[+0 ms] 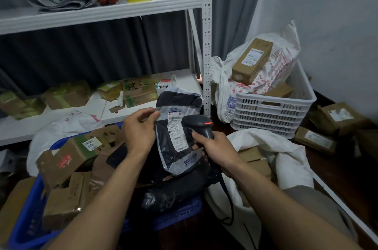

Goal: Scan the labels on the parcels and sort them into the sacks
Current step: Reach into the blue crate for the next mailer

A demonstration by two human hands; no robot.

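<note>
Between both hands, left hand [139, 131] pinches parcel [177, 133]; right hand [212, 150] grips scanner [199, 127].

Near right, the white sack [286, 153] lies open; the shelf post [207, 45] and heaped white crate [272, 114] stand beyond it.

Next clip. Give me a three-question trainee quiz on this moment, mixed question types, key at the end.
1. True or false: the left hand pinches the dark mailer parcel by its upper left edge.
2. The right hand grips: A) tape roll, B) barcode scanner, C) cardboard box?
3. Fill in: the long brown box lies on a sack in the ____ crate.
Key: 1 true; 2 B; 3 white.
</note>
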